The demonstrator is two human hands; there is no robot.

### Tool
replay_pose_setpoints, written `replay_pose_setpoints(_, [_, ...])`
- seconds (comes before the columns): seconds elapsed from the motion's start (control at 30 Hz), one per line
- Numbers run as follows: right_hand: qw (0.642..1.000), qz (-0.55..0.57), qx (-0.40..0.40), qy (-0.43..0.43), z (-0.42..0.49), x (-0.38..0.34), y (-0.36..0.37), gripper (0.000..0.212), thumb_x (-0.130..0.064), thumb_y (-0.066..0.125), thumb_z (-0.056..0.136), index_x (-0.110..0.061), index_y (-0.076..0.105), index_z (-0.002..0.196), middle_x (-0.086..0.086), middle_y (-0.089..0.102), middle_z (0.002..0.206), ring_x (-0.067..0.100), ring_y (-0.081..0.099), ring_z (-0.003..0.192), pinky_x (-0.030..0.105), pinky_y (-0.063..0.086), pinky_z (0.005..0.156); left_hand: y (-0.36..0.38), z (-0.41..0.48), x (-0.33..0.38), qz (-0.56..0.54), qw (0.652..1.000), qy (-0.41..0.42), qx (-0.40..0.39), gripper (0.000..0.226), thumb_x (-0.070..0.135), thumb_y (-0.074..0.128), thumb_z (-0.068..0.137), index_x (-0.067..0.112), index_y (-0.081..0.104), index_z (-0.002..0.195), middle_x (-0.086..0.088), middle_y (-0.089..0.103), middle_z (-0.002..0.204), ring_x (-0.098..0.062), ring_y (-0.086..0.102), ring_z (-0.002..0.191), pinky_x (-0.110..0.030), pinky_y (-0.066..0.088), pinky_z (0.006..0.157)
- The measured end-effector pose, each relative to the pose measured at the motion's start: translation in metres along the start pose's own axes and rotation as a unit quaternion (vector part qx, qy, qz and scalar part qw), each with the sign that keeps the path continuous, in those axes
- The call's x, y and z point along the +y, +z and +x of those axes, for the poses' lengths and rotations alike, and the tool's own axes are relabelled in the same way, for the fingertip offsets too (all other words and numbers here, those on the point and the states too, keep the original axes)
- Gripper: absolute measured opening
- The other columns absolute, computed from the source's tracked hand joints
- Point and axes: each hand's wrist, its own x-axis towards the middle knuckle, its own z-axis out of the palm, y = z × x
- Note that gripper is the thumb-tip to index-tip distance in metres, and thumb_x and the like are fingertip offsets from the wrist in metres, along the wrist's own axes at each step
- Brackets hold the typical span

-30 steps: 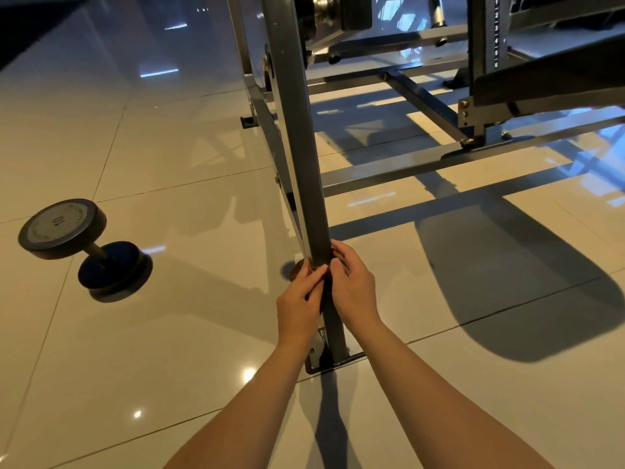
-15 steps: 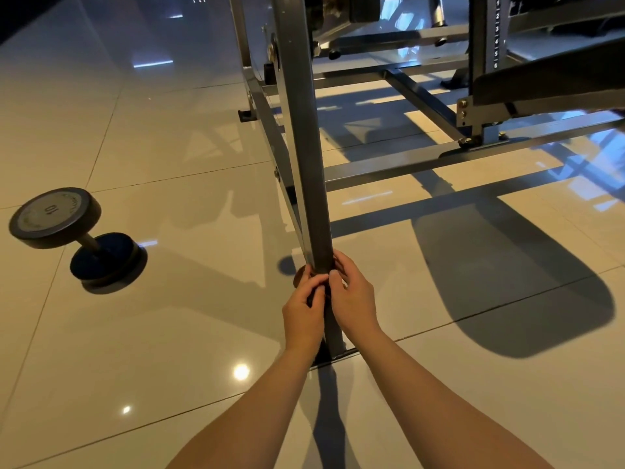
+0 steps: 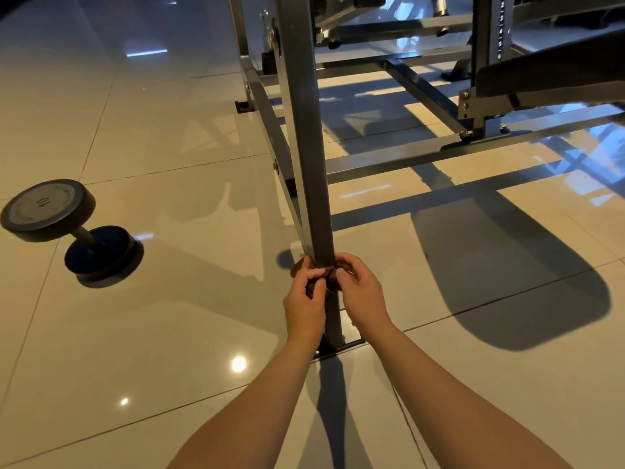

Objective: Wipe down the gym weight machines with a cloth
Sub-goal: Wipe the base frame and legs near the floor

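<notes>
**Desk:** What has changed in the last second?

**Photographer:** Little, but it counts. The left hand (image 3: 304, 299) and right hand (image 3: 363, 292) have worked a touch lower on the grey post (image 3: 304, 130) of the weight machine (image 3: 490, 103), nearer its foot plate (image 3: 341, 346). They have also eased slightly apart, so the brown cloth (image 3: 329, 277) now shows between the thumbs, where before it was all but hidden.

**Desk:** Meaning what for the job?

**Photographer:** By my reading, the downward wipe of this post is nearly finished. Only the short length above the plate is left. The low rails (image 3: 422, 160) of the frame behind it are, I would guess, still to come.

**Desk:** The grip?

**Photographer:** Both hands are curled round the post from either side, fingers (image 3: 348, 265) pinching the cloth against the metal. Neither is free.

**Desk:** And the cloth itself?

**Photographer:** Small, rust-brown, bunched into folds and wrapped round the post's lower end, just above the floor (image 3: 169, 316). The fingers cover most of it, and one fold pokes out on the left side of the post. Whether it is damp I cannot tell.

**Desk:** Anything else in shot?

**Photographer:** A black dumbbell (image 3: 61, 218) marked 10, lying on the glossy tiles well to the left of the post, clear of the hands.
</notes>
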Motion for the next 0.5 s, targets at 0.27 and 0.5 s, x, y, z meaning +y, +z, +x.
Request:
replay_pose_setpoints(0.27, [0.999, -0.027, 0.001, 0.044, -0.009, 0.027, -0.001, 0.027, -0.023, 0.05, 0.105, -0.032, 0.062, 0.128, -0.012, 0.066, 0.12, 0.011, 0.065, 0.109, 0.019, 0.059, 0.082, 0.0, -0.02, -0.026, -0.002, 0.994, -0.104, -0.021, 0.019, 0.009, 0.061, 0.099, 0.025, 0.07, 0.099, 0.016, 0.062, 0.129, -0.002, 0.064, 0.1, -0.009, 0.051, 0.077])
replay_pose_setpoints(0.5, [0.999, -0.034, 0.015, 0.025, -0.012, 0.028, 0.003, 0.023, -0.02, 0.05, 0.106, -0.028, 0.06, 0.125, -0.015, 0.065, 0.112, 0.002, 0.063, 0.101, 0.004, 0.049, 0.073, -0.001, 0.007, -0.009, -0.014, 0.998, -0.062, -0.008, 0.014, 0.01, 0.059, 0.098, 0.023, 0.06, 0.098, 0.02, 0.051, 0.144, -0.001, 0.062, 0.11, -0.022, 0.055, 0.088])
